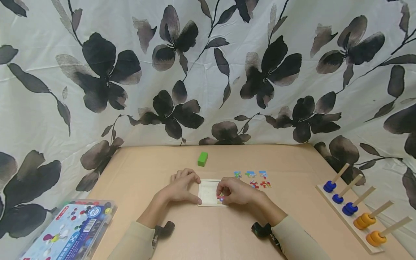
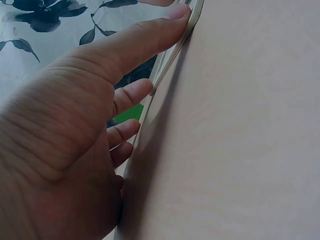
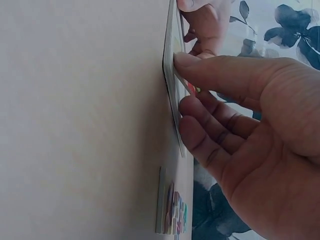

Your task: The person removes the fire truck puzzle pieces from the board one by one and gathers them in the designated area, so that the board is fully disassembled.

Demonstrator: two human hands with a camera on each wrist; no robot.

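Observation:
A shallow white tray (image 1: 208, 193) with a pale rim lies on the table before me. My left hand (image 1: 182, 186) is at its left side, thumb and index fingertips touching the edge near the two left corners. In the left wrist view the left thumb (image 2: 145, 42) reaches along the rim, fairly straight. Over the tray's right part my right hand (image 1: 238, 190) pinches a small colourful puzzle piece (image 1: 221, 198) between thumb and fingers. In the right wrist view that piece shows as a thin tilted edge with some red (image 3: 191, 89); its face is mostly hidden.
Several loose puzzle pieces (image 1: 265, 184) lie in two rows right of the tray. A green block (image 1: 202, 159) stands behind it. At the right is a peg board (image 1: 357, 220) with blue and orange rings; at the left, a clear-sided boxed set (image 1: 68, 231). Floral cloth (image 1: 208, 79) hangs behind.

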